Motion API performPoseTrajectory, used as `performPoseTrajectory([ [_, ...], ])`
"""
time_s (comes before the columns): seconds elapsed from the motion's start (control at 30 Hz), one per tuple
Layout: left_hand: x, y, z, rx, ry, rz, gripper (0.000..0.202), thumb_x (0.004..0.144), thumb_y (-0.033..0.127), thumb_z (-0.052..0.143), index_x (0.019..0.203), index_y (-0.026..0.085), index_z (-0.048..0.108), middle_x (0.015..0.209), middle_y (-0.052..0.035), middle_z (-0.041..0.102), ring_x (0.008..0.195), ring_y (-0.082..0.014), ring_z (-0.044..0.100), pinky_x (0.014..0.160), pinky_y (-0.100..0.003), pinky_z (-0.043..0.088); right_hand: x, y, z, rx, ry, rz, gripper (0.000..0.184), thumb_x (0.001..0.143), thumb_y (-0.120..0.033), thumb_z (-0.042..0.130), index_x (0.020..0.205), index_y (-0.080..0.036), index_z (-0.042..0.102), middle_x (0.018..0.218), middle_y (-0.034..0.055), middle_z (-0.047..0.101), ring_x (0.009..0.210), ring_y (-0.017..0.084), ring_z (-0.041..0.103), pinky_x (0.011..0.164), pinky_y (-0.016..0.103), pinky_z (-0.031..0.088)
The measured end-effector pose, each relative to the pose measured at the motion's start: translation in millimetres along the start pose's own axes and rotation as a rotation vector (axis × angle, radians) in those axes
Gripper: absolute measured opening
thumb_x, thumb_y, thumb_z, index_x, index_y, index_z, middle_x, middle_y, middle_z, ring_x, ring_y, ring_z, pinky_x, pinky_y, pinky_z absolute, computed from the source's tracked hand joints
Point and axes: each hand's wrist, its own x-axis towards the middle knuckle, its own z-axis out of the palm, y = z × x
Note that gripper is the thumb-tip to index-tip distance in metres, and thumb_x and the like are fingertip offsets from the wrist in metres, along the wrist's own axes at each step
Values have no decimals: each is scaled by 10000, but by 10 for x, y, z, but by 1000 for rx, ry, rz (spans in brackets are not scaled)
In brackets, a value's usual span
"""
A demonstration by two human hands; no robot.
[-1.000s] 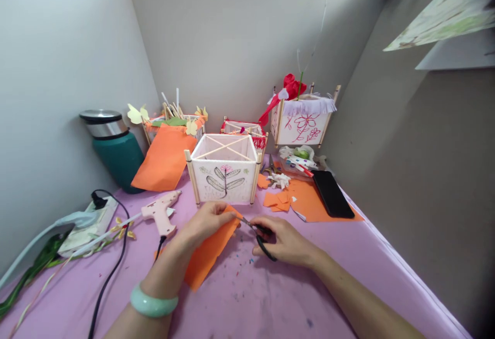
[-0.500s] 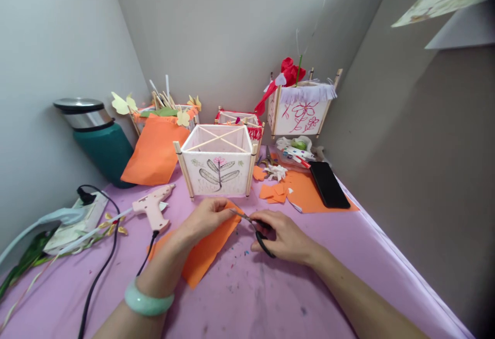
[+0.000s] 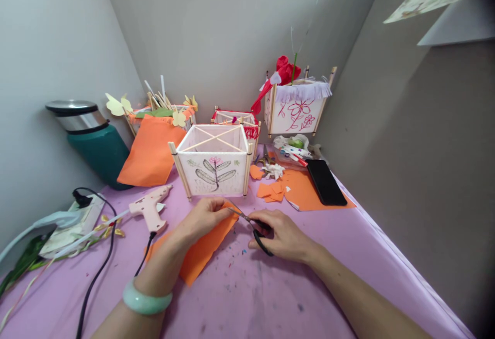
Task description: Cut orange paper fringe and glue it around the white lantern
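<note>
Over lilac cloth (image 3: 247, 303), left hand (image 3: 203, 220) grips orange paper (image 3: 201, 254), right hand (image 3: 282, 236) scissors (image 3: 260, 242) (black-handled).

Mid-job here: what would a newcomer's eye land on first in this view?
A white paper lantern on a wooden-stick frame, drawn with a leafy plant, stands at the centre of the lilac table cover. Just in front of it, the left hand holds a sheet of orange paper while the right hand holds black-handled scissors at its edge. At the back right, a second lantern with red flower drawings carries red paper on top.
</note>
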Motion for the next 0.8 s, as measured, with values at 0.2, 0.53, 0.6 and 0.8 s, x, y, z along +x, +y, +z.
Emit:
performPoseTrajectory([
  [0.2, -10, 35, 16, 2, 19, -21, 197, 729, 323, 599, 740, 160, 708, 722, -46, 696, 689, -177, 612, 628, -255, 460, -1, 4, 1, 5, 11, -16, 353, 727, -431, 727, 992, -203, 676, 709, -6, 589, 606, 123, 486, 583, 232, 372],
  [0.53, -7, 21, 12, -5, 15, -30, 197, 735, 306, 595, 755, 157, 722, 710, -45, 690, 661, -161, 600, 603, -242, 439, -7, 27, 8, -1, 0, -22, 360, 763, -484, 685, 984, -200, 679, 685, -12, 585, 586, 120, 484, 581, 228, 370],
  [0.6, -4, -4, 2, 0, 1, -18, 207, 743, 317, 596, 769, 152, 719, 705, -42, 681, 655, -157, 593, 589, -238, 428, -6, 27, 7, -10, 3, -23, 366, 765, -489, 683, 983, -194, 683, 684, -9, 588, 586, 120, 483, 583, 228, 367],
  [0.8, 4, -31, -16, -8, -6, -30, 219, 746, 345, 606, 750, 150, 705, 652, -36, 662, 614, -146, 569, 565, -238, 409, -4, 54, 15, -16, 15, -47, 357, 782, -481, 671, 990, -191, 686, 649, -16, 573, 573, 119, 484, 593, 230, 368],
])
